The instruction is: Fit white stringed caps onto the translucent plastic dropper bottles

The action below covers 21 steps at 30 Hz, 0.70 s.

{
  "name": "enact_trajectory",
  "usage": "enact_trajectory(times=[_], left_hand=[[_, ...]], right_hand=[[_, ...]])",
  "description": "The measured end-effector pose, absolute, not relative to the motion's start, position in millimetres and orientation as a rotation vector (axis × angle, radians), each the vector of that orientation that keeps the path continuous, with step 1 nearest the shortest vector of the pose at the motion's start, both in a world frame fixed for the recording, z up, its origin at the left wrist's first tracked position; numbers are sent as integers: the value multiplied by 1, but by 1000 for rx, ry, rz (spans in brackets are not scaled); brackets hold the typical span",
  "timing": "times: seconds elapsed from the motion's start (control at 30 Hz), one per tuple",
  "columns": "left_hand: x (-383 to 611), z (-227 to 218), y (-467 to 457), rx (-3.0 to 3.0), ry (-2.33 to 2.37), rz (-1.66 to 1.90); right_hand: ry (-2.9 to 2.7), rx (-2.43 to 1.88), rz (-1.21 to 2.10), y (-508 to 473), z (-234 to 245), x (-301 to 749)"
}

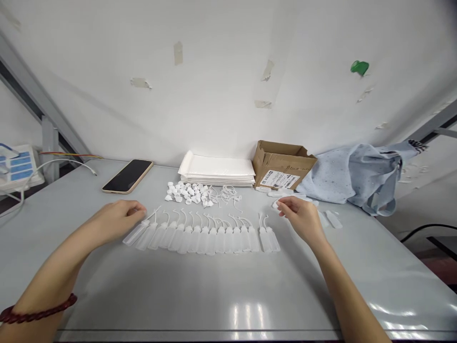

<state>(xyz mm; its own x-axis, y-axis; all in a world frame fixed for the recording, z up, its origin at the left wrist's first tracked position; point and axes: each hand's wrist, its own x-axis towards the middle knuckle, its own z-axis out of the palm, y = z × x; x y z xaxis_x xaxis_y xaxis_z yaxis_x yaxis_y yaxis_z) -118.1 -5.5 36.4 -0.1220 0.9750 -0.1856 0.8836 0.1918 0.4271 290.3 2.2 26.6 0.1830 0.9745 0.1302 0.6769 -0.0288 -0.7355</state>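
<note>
A row of translucent plastic tubes with white caps and thin cords lies across the grey table. At the row's left end is my left hand, fingers curled together; its thumb is beside the top of the leftmost tube, and what the fingertips hold, if anything, is hidden. My right hand pinches the whitish end of a plastic tube, partly covered by the fingers. More loose tubes lie around and behind that hand. Behind the row are a heap of white caps and a tangle of white cords.
Stacked white padded envelopes and an open cardboard box stand against the wall. A phone lies back left, near a white cable and power strip. Pale blue cloth lies at the right.
</note>
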Motion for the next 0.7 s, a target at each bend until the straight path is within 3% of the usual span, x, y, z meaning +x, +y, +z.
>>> enact_trajectory(times=[0.23, 0.7], left_hand=[[-120, 33, -10, 1766, 1957, 241], [-118, 44, -39, 2086, 1701, 320]], right_hand=[[-1616, -1551, 549, -6, 27, 261], [-1531, -1507, 548, -5, 24, 270]])
